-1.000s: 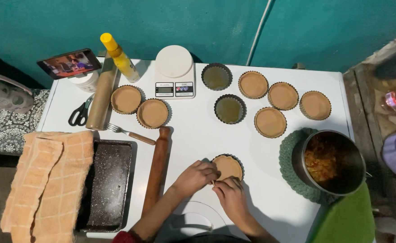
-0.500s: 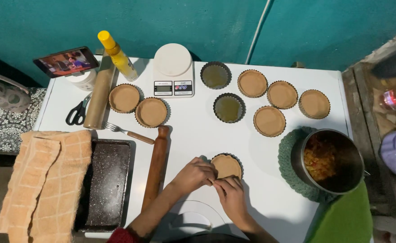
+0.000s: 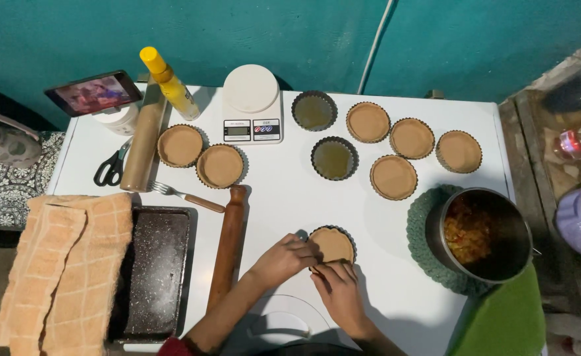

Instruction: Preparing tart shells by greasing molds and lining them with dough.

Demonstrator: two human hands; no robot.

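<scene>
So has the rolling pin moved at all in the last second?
No. The rolling pin lies where it did, its top end just below the fork and beside the dark tray; only the camera shifted slightly.

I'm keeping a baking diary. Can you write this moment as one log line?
left hand: on tart tin rim | right hand: pressing dough at near edge | rolling pin: lying left of hands | pot: filling inside, right

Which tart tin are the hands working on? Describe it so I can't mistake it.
On the white table, look at the near edge, left of the metal pot. The dough-lined tart tin sits there alone, touched by the left hand and right hand.
</scene>
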